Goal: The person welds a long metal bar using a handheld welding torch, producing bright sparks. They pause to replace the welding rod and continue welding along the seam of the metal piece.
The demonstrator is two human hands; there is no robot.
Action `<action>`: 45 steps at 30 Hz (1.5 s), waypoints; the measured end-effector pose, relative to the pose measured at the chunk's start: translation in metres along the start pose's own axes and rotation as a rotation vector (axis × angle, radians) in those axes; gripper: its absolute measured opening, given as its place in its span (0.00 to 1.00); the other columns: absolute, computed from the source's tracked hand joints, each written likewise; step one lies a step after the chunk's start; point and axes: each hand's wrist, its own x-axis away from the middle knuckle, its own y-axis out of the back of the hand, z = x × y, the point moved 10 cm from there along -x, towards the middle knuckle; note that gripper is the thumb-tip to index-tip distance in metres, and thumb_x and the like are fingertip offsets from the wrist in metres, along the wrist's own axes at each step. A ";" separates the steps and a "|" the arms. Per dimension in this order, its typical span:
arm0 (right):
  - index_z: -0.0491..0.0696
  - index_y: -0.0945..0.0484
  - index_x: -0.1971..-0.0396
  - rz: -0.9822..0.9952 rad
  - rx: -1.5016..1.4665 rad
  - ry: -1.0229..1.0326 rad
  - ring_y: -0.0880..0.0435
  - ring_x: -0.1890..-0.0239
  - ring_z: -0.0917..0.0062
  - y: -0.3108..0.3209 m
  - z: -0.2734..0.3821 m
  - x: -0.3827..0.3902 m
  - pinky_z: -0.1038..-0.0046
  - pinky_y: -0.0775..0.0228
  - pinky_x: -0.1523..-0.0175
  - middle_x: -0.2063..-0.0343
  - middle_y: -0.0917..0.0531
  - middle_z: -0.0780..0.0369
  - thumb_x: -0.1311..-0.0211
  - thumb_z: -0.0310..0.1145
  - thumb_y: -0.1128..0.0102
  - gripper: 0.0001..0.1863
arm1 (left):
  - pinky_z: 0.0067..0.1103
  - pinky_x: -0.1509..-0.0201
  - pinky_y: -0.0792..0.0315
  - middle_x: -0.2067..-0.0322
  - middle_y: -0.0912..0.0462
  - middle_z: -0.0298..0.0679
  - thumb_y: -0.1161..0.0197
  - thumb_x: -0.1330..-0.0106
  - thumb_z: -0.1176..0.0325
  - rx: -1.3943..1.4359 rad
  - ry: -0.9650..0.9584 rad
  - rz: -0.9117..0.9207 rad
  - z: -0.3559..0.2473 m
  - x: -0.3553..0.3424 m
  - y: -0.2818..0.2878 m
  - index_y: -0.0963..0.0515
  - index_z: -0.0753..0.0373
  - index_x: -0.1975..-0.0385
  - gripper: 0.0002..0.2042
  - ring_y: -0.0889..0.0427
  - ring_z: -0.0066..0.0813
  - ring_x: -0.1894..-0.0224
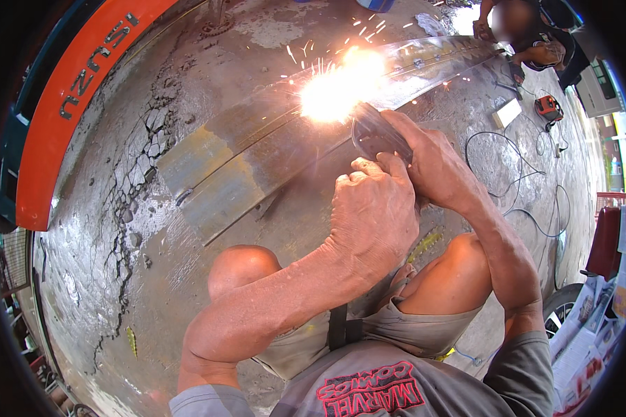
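Observation:
My right hand (pixel 435 160) is closed around a dark, rounded tool (pixel 377 133), whose exact kind glare and fingers obscure. My left hand (pixel 374 208) is curled shut just below and beside it; what its fingers grip is hidden. Beyond the tool's front end burns a white glare (pixel 337 90), throwing sparks up and to the left. It sits over a long steel piece (pixel 215 177) with lengthwise seams, lying on the ground from near left to far right. Brownish and yellowish stains mark its near end. The glare hides the contact point.
Cracked concrete (pixel 146 139) runs along the left, beside an orange vehicle panel (pixel 55 139). Another person (pixel 535 42) crouches at the steel's far end. A red and black box (pixel 548 109), a pale flat block (pixel 506 113) and loose cables (pixel 518 177) lie to the right.

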 end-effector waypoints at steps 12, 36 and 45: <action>0.44 0.27 0.33 0.013 0.008 -0.001 0.08 0.56 0.45 -0.002 -0.005 -0.001 0.51 0.17 0.52 0.61 0.10 0.42 0.32 0.37 0.27 0.31 | 0.37 0.61 0.15 0.66 0.12 0.57 0.27 0.31 0.51 0.017 -0.014 0.000 -0.002 0.000 0.001 0.21 0.74 0.53 0.27 0.07 0.50 0.66; 0.38 0.28 0.31 0.033 0.021 0.023 0.08 0.55 0.45 -0.006 -0.002 -0.004 0.52 0.18 0.52 0.58 0.10 0.41 0.35 0.34 0.25 0.36 | 0.36 0.63 0.15 0.67 0.12 0.55 0.26 0.32 0.50 -0.018 0.007 0.026 0.002 0.000 -0.001 0.22 0.74 0.54 0.27 0.08 0.49 0.67; 0.41 0.29 0.28 0.109 0.007 -0.068 0.10 0.45 0.46 -0.007 0.004 -0.005 0.55 0.18 0.41 0.47 0.12 0.40 0.29 0.33 0.30 0.32 | 0.35 0.60 0.14 0.65 0.12 0.56 0.27 0.31 0.49 -0.056 0.016 0.007 0.003 0.000 -0.001 0.22 0.73 0.54 0.27 0.07 0.48 0.65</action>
